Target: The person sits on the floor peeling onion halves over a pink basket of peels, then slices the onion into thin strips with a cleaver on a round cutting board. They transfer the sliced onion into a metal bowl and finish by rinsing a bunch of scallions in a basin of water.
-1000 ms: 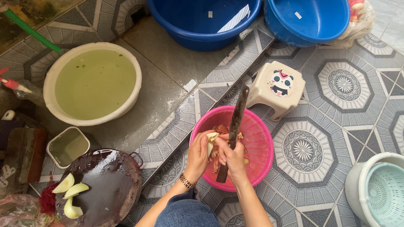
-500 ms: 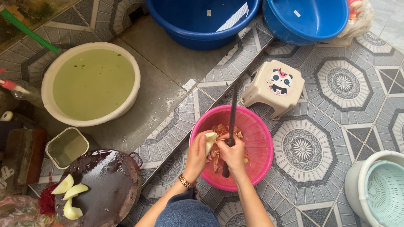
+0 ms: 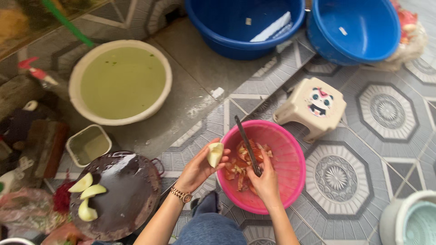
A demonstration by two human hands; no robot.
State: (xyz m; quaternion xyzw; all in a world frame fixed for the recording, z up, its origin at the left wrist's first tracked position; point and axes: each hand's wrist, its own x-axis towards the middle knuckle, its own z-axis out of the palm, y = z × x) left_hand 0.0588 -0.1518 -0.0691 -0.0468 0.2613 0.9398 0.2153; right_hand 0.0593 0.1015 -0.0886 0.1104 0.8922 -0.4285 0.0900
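Peeled fruit and knife held over a basin.
The left hand (image 3: pixel 196 169) pinches a pale peeled fruit wedge (image 3: pixel 215 154); the right hand (image 3: pixel 265 181) is clenched around a dark long-bladed knife (image 3: pixel 247 145) above the round pink plastic basin (image 3: pixel 295 154).

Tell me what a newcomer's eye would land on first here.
First the bright pink basin at centre, holding reddish peelings; over it the left hand holds a pale peeled fruit piece and the right hand a dark knife. Next, the two blue tubs along the top edge and the white basin of greenish water at upper left.
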